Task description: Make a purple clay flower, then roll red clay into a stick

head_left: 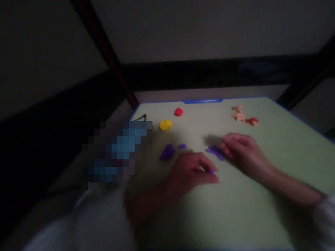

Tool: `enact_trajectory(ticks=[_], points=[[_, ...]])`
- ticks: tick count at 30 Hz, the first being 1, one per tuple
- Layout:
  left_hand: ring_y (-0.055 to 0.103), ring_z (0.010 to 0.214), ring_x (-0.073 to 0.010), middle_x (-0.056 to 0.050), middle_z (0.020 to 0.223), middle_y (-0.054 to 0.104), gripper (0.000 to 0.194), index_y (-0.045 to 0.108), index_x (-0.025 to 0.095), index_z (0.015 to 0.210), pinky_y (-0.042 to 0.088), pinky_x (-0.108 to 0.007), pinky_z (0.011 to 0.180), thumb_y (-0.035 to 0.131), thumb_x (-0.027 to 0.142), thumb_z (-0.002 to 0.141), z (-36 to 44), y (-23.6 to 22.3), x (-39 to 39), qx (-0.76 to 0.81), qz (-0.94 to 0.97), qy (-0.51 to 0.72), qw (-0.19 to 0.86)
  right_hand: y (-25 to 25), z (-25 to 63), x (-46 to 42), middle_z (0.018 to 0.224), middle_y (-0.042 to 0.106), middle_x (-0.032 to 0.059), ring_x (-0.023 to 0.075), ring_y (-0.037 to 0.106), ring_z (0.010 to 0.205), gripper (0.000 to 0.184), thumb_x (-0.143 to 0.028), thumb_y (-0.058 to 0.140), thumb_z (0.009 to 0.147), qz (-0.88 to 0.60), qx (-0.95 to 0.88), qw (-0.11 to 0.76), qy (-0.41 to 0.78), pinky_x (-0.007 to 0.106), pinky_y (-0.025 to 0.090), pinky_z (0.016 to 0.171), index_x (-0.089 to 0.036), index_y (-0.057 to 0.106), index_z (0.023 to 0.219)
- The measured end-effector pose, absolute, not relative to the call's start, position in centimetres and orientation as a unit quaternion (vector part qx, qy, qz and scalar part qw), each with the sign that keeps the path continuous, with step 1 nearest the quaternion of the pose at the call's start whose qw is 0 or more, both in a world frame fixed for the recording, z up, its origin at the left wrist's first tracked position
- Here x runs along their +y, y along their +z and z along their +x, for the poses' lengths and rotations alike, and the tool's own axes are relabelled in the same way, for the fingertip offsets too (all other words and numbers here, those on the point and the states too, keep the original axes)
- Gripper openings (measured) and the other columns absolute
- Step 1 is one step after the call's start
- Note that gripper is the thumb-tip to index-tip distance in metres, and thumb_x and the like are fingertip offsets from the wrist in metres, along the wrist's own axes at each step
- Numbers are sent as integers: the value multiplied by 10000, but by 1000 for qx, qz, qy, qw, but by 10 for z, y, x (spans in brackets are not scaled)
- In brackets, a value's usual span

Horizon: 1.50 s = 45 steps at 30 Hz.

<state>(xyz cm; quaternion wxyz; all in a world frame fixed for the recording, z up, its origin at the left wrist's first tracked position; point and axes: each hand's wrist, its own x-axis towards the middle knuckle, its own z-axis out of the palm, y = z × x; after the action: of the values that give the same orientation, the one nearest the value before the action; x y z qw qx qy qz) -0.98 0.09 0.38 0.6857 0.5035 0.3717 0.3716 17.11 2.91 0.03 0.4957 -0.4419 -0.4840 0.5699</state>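
A small bit of purple modelling clay (pixel 210 172) shows between the thumb and fingers of my left hand (pixel 190 170), which is closed in a pinch above the table. My right hand (pixel 244 151) has its fingers curled together; what they hold, if anything, is hidden. Beside its fingertips, flattened strips of purple clay (pixel 216 152) lie on the tabletop. A larger purple lump (pixel 167 152) and a small purple piece (pixel 182 146) rest beyond my left hand.
The pale green table (pixel 235 216) has a blue rim and a blue handle (pixel 203 101). Yellow clay (pixel 165 125) and red clay (pixel 178 112) sit farther back. Peach-coloured shapes (pixel 238 116) and a red-topped piece (pixel 253 121) lie at back right. A pixelated area covers the left side.
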Motion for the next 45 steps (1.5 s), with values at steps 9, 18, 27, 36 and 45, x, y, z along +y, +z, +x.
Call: enact_trajectory(ticks=[9,18,27,36,45], points=[[564,608,-122,-25,634,646,175,714,135,783,427,-243,609,682,283,694,-9,0,4,375,519,354,682,-1,174,30,482,519,-32,48,394,431,327,-436,720,681,-447,-495,487,564,183,259,419,-147,612,572],[503,548,-69,27,578,588,122,626,134,658,378,-194,543,727,164,597,-8,3,3,382,493,376,685,-1,172,29,481,511,-35,42,392,432,344,-438,710,691,-454,-506,478,556,174,257,416,-139,595,568],[386,413,-64,47,430,455,305,552,150,548,298,-217,462,571,388,738,-9,0,5,379,526,365,668,6,173,20,533,500,-32,58,404,475,270,-345,604,813,-431,-623,457,466,180,308,436,-150,598,626],[505,593,-95,17,630,607,88,688,147,742,367,-224,591,660,189,670,-8,3,2,380,503,376,679,6,173,8,708,533,-3,92,499,596,175,-176,648,792,-272,-802,434,307,230,425,545,-177,648,967],[626,656,-132,-6,686,690,407,579,149,889,453,-269,692,799,154,546,-6,4,2,351,412,386,747,5,170,4,742,516,9,75,484,576,156,-198,644,801,-268,-820,415,289,201,423,487,-157,692,943]])
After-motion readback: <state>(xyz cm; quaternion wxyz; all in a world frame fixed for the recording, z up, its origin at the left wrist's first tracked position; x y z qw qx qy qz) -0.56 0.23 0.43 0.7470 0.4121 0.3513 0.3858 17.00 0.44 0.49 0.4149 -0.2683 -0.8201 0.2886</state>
